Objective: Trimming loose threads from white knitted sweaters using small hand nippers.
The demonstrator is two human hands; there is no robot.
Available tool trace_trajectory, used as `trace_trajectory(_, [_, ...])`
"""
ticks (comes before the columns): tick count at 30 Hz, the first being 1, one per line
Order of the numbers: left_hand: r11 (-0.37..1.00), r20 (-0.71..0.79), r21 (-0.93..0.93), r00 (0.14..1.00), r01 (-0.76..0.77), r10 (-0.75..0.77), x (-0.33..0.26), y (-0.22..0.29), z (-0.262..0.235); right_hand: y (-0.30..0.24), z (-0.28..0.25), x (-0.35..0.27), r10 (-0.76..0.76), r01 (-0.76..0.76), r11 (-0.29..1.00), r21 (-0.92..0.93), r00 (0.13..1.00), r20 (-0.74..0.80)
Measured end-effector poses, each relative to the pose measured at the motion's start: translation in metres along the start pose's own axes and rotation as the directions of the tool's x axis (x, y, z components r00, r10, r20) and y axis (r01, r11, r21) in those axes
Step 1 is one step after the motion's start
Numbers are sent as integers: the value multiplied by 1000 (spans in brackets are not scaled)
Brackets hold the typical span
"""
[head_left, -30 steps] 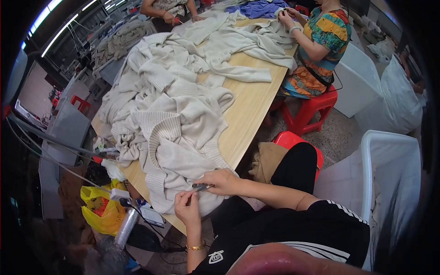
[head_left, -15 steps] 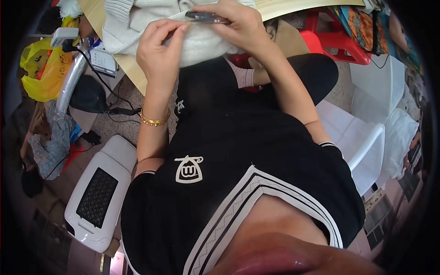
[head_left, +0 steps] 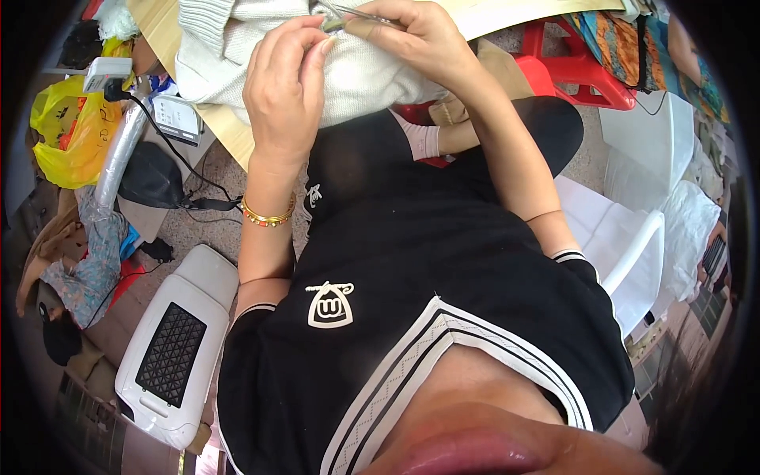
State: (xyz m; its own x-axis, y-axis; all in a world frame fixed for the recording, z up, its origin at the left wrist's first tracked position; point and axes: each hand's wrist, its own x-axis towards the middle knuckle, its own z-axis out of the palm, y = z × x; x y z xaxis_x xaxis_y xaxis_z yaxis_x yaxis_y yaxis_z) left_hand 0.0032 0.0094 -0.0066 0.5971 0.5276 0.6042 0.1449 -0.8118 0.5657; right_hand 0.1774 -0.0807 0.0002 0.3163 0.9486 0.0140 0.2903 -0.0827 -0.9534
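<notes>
A cream knitted garment (head_left: 356, 79) lies bunched before me at the top of the view. Over it, my right hand (head_left: 423, 39) grips small metal thread snips (head_left: 372, 16), with the blades spread apart and pointing left. My left hand (head_left: 285, 91) is close by on the left, thumb and fingers drawn together in a pinch near the blades. What sits between those fingertips is too small to make out. A gold bangle circles my left wrist.
Tan board (head_left: 229, 127) lies under the garment. A red stool (head_left: 574, 71) and a white chair (head_left: 633, 253) are on the right. At left are a yellow bag (head_left: 67, 150), a power adapter (head_left: 107, 73) with a black cable, and a white appliance (head_left: 178, 348).
The snips have gone from closed to spread blades. My right hand has turned slightly and my left fingers have shifted a little to the right.
</notes>
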Motion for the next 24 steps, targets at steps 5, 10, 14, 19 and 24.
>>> trace_trajectory(5, [991,-8,-111,997,77,-78,3,-8,7,5,0,-5,-246,239,967,-89,966,-85])
trace_trajectory(10, [985,-13,-115,991,128,-130,1,-13,10,-23,-20,-22,-336,312,911,-269,941,-47])
trace_trajectory(14, [980,3,-89,984,178,-179,2,-13,10,-29,-21,-28,-454,393,729,-561,891,35])
trace_trajectory(19, [963,12,-157,975,220,-221,4,-18,12,-1,-7,-22,-656,484,549,-681,755,7])
trace_trajectory(24, [954,11,-154,966,256,-258,5,-15,13,0,-4,-18,-508,356,628,-691,861,-18])
